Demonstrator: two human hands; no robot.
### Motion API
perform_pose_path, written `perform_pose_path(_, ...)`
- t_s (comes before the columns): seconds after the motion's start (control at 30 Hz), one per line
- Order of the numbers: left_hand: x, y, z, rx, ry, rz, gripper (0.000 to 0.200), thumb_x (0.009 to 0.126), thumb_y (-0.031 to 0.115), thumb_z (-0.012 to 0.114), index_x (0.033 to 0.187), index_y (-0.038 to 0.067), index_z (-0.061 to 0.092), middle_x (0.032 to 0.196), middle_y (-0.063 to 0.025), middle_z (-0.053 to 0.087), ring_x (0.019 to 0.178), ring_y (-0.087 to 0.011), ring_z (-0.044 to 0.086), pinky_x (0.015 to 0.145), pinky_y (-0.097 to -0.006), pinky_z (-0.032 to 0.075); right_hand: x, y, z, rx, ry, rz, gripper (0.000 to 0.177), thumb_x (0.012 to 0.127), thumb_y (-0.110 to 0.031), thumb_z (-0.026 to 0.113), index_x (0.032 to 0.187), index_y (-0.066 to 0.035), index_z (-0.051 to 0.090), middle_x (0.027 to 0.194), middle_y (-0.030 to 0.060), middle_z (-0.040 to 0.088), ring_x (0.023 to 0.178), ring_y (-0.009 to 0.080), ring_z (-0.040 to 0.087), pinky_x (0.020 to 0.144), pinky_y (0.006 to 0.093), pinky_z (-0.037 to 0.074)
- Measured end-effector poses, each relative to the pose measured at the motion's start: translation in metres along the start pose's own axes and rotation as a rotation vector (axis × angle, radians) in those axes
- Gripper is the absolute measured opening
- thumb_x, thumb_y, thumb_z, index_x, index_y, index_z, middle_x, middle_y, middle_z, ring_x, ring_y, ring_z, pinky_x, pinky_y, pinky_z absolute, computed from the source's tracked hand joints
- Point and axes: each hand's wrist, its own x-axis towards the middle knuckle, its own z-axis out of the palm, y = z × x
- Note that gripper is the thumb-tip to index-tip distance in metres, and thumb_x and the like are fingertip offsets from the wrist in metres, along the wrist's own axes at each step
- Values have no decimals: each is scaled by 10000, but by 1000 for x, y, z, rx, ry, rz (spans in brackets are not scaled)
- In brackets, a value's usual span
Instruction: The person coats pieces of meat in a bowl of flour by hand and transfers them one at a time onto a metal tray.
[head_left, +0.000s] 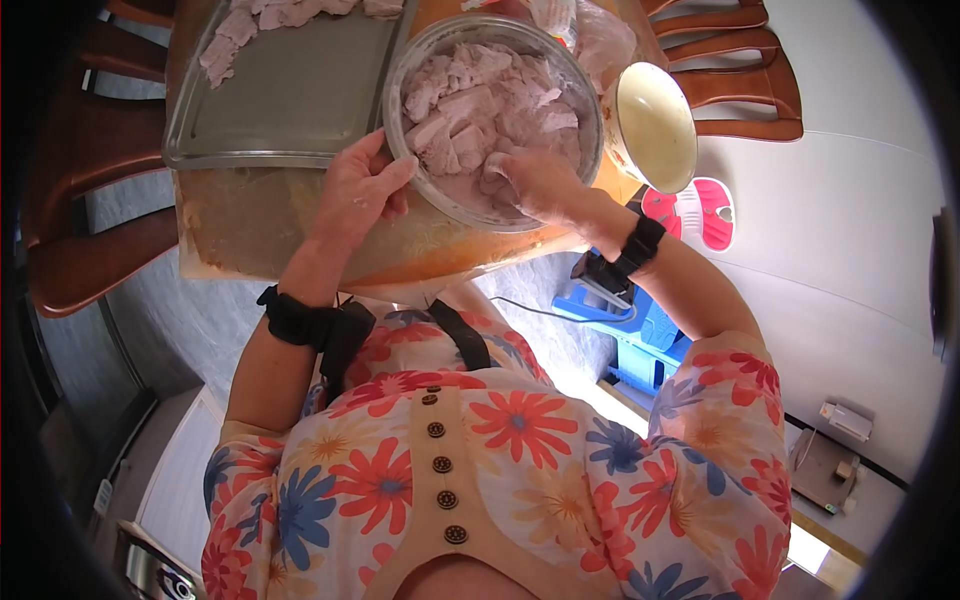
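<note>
A round metal bowl (pixel 592 125) stands near the table's front edge, filled with pale pink, flour-dusted pieces that look like raw meat (pixel 455 110). My left hand (pixel 358 195) holds the bowl's left rim, thumb against the outside edge, with white powder on the skin. Inside the bowl, at its front right, is my right hand (pixel 535 185). Its fingers are curled down among the powder and the pieces, and what they hold is hidden. To the left, a metal tray (pixel 290 110) carries more coated pieces (pixel 230 45) along its far side.
A cream enamel basin (pixel 655 125) leans right of the bowl, with plastic bags (pixel 600 40) behind it. Plastic film covers the wooden table (pixel 240 225). Wooden chairs (pixel 745 90) flank it. A red-and-white stool (pixel 700 215) and a blue crate (pixel 645 350) are on the right.
</note>
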Motion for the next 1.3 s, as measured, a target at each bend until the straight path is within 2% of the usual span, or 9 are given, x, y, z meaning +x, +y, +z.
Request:
perform_pose_path(0.33,-1,-1,0,19,22,9,243,877,133,587,1103,45,594,648,25,562,503,-39,504,440,-189,386,-4,-13,-10,-98,-151,264,196,808,-197,583,963,-78,569,961,138,625,925,340,608,733,447,484)
perform_pose_path(0.43,-1,0,0,11,8,3,252,879,126,583,1118,48,588,646,26,561,500,-36,504,437,-186,386,5,2,9,53,42,148,328,797,-317,638,993,-59,581,897,158,628,855,357,616,718,443,485)
perform_pose_path(0.5,0,0,-1,11,2,-4,258,880,123,582,1127,49,586,645,26,562,498,-35,505,434,-185,386,1,12,-2,519,63,29,354,802,-352,653,978,-47,615,919,149,640,840,328,623,734,398,494)
perform_pose_path(0.6,0,-1,0,-4,3,-3,273,881,120,582,1144,50,582,643,26,561,495,-34,508,429,-183,388,-10,39,-25,350,324,124,337,814,-345,653,965,-44,639,893,133,651,806,297,627,734,354,497)
perform_pose_path(0.73,0,-3,0,-22,14,10,287,880,123,587,1157,49,579,638,28,556,491,-37,511,423,-184,390,-8,56,-21,83,300,380,260,802,-306,658,910,-71,638,802,106,645,752,282,622,714,355,495)
perform_pose_path(0.8,0,-3,0,-2,11,3,286,880,124,587,1155,47,579,637,27,554,491,-41,512,425,-187,391,9,52,4,-190,264,-187,215,780,-294,659,869,-102,623,760,96,638,720,290,615,700,382,487)
perform_pose_path(0.83,1,-2,0,17,14,-2,285,880,125,588,1154,45,579,636,25,552,491,-45,512,427,-190,392,10,33,2,60,93,187,187,755,-266,670,824,-109,595,791,81,631,750,285,606,687,404,478)
perform_pose_path(1.07,-1,0,2,19,27,7,237,880,119,584,1100,30,589,636,18,551,488,-53,506,431,-202,388,-2,20,-35,128,417,170,143,773,-212,617,853,-103,571,821,140,600,857,324,598,718,438,460)
perform_pose_path(1.3,-1,-1,0,-15,1,-1,225,878,116,587,1091,45,598,643,24,564,494,-41,509,426,-188,387,-19,26,-41,-7,0,89,233,792,-266,632,860,-48,584,825,161,604,835,337,599,722,418,462)
